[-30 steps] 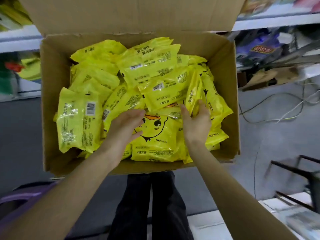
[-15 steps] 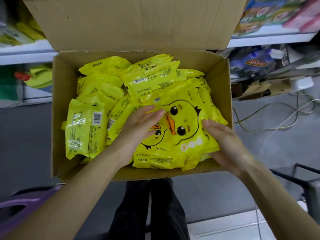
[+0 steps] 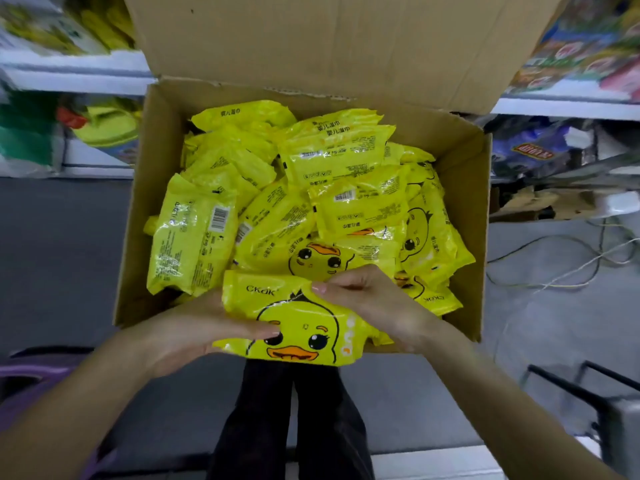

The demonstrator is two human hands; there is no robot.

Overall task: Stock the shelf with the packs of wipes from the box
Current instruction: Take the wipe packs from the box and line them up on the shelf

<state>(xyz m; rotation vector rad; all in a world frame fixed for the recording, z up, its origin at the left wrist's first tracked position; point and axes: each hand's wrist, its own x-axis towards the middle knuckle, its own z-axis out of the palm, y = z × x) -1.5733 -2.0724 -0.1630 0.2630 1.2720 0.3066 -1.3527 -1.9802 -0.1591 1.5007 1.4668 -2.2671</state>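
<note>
**One duck-faced pack held at the near edge of the box**

A yellow pack of wipes (image 3: pixel 301 317) sits in both of the person's hands, right over the near rim of the cardboard box (image 3: pixel 474 202). It lies face up with its long side running left to right. A cartoon duck fills the front, and "Ckdk" is printed in its far left corner.

The left hand (image 3: pixel 187 330) grasps the pack's left end, with the thumb laid across the printed face and the palm cupped beneath. The right hand (image 3: pixel 377 299) grips the right end, its fingers curled over the far edge. The right hand's thumb is hidden.

Beyond the held pack, the box is heaped with more packs (image 3: pixel 332 157) of the same yellow. They are jumbled at all angles. Most lie back up, showing barcodes and small print, and a few show duck faces toward the right wall. The box's far flap (image 3: pixel 311 39) stands open and upright.

Behind the box on both sides runs a white shelf (image 3: pixel 76 77) carrying goods too blurred to name, some of them yellow. The box stands on a grey floor (image 3: pixel 52 254). Loose cables (image 3: pixel 554 268) trail across it to the right. Nearer, at the lower right, stands a black metal frame (image 3: pixel 588 393). Directly below the held pack are the person's dark trousers (image 3: pixel 294 427).
</note>
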